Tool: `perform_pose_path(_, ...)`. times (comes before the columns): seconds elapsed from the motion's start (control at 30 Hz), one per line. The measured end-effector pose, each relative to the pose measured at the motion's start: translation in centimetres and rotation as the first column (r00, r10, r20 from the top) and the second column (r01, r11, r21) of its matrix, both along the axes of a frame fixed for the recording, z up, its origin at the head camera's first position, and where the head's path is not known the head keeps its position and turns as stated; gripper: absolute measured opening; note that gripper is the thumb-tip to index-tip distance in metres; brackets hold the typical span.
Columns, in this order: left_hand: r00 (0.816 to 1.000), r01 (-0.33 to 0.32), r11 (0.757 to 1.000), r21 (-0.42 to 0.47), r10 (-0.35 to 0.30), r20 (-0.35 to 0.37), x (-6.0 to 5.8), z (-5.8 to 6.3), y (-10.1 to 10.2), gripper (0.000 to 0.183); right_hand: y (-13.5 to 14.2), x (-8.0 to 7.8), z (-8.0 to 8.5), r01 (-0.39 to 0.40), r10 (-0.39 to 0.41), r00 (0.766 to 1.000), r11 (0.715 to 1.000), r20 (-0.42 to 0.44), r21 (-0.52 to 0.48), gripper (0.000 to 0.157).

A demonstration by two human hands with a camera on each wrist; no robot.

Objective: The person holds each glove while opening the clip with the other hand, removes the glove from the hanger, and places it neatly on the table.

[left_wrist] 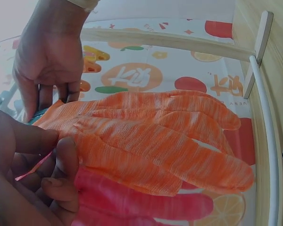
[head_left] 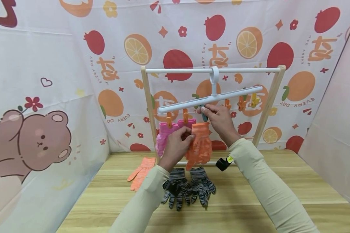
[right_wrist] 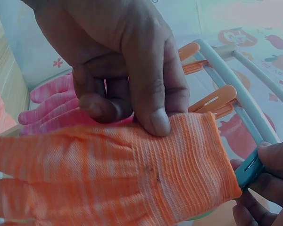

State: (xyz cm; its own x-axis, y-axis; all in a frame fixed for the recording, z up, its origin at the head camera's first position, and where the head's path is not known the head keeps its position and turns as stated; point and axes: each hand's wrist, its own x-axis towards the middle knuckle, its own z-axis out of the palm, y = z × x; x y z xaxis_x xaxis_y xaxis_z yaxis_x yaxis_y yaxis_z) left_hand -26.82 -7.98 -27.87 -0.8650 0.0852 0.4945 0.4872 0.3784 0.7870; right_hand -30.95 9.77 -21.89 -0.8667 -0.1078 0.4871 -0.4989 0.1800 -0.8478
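My left hand [head_left: 175,145] pinches an orange knit glove [head_left: 202,140] by the side of its cuff, and the glove hangs fingers down. At the hanger's underside my right hand [head_left: 221,122] grips a teal clip [right_wrist: 250,169] between thumb and fingers. The clip's end is right at the top edge of the cuff in the right wrist view. To the left, two pink gloves [head_left: 164,137] hang from orange clips [head_left: 169,121] on the pale blue hanger [head_left: 239,93]. The hanger is tilted, its left end lower.
A rack with a white rod [head_left: 178,71] and wooden posts [head_left: 149,100] carries the hanger. More orange clips [head_left: 241,104] and a yellow clip [head_left: 254,101] hang at its right. On the wooden table [head_left: 250,200] lie another orange glove [head_left: 144,170] and two dark striped gloves [head_left: 203,184].
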Motion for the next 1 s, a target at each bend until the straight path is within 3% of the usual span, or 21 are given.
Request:
perform_pose_path(0.4,0.999,0.047,0.999,-0.002,-0.047,0.000,0.6,0.1,-1.3,0.008,0.3,-0.1,0.0,0.040,-0.041,0.999,0.999,0.024,0.028,0.037)
perform_pose_path(1.0,1.000,-0.021,0.999,-0.032,0.021,0.007,1.1,0.0,-3.6,0.009,0.2,-0.1,-0.1,0.054,-0.054,0.998,0.998,0.024,0.019,0.036)
